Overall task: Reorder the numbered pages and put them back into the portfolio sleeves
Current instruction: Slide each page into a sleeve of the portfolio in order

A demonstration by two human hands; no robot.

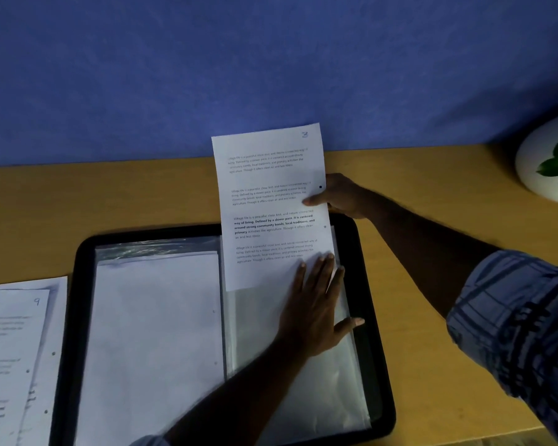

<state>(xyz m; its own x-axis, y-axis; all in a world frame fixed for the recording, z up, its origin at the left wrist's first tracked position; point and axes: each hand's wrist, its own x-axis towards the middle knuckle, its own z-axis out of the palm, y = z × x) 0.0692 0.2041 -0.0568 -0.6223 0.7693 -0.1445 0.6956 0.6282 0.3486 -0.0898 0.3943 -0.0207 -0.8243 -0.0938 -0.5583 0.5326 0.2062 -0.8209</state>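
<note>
Obscured and cut-off items, head view.
The handwritten number in the top corner of the held page is too blurred to read with certainty. Fingers of the right hand are hidden behind that page; only the thumb shows. The left hand covers the page's lower right corner. The stack of pages is cut by the left edge, its print blurred. The portfolio runs off the bottom edge, and the plant pot off the right.

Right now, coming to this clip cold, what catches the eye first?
A white printed page stands mid-frame over the open black portfolio, the right hand pinching its right edge. The left hand lies flat on the clear plastic sleeve below it. A stack of loose pages, the top one marked 9, lies at the left.
</note>
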